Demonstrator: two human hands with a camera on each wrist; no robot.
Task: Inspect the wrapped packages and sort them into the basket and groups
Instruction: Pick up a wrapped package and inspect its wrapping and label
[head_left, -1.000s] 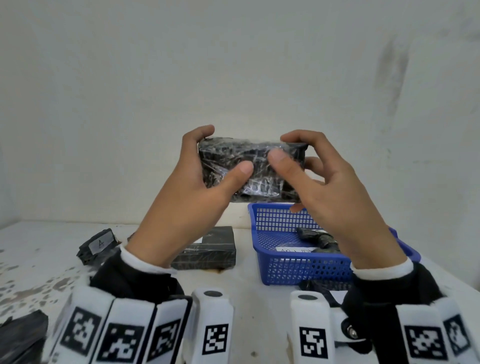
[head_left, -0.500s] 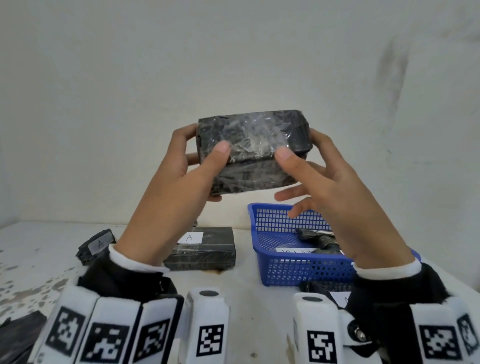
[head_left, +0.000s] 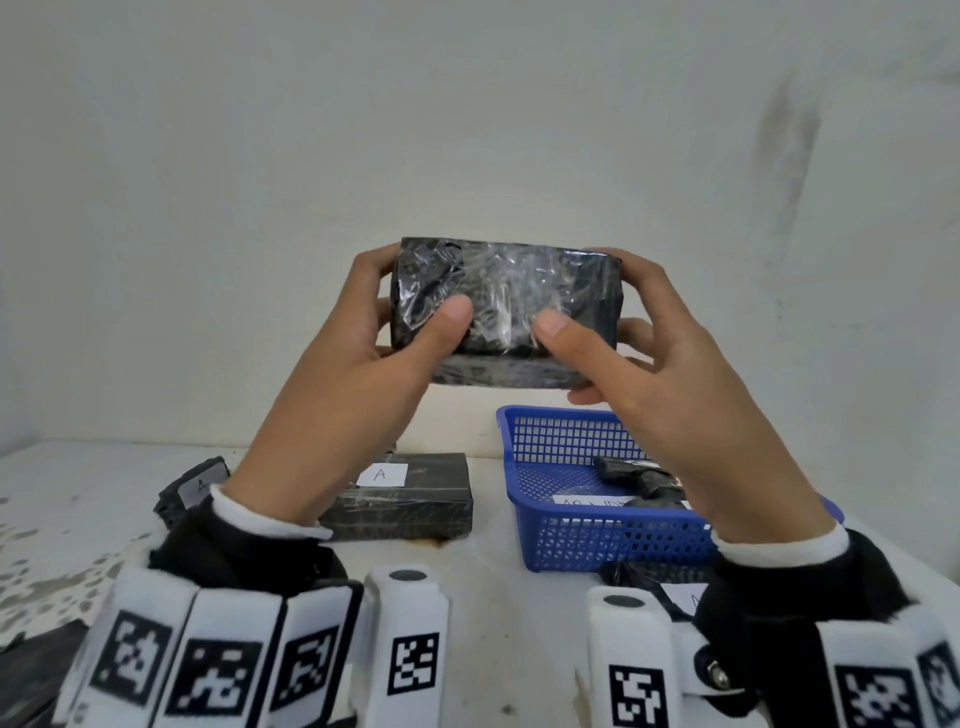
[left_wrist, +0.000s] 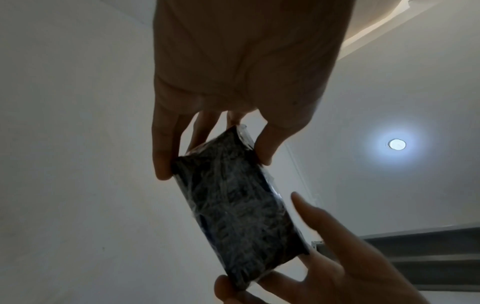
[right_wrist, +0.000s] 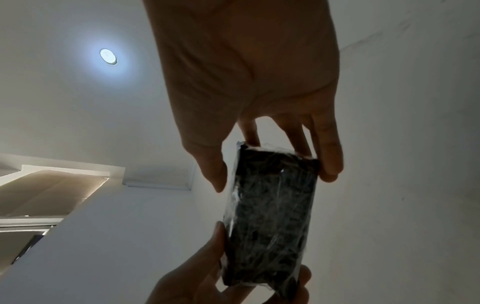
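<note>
Aloft, black wrapped package (head_left: 506, 312) gripped at both ends, left hand (head_left: 358, 358), right hand (head_left: 665, 374), above blue basket (head_left: 613, 535).

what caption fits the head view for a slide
Both hands, left hand and right hand, hold a wrapped package above the blue basket.

Below the raised hands, bare table (head_left: 483, 577) runs toward the camera between the flat black package (head_left: 410, 504) marked A and the blue basket (head_left: 613, 540). The basket's walls block the right side, and black bundles (head_left: 639, 478) lie inside it. A smaller black package (head_left: 192, 486) blocks the far left.
</note>
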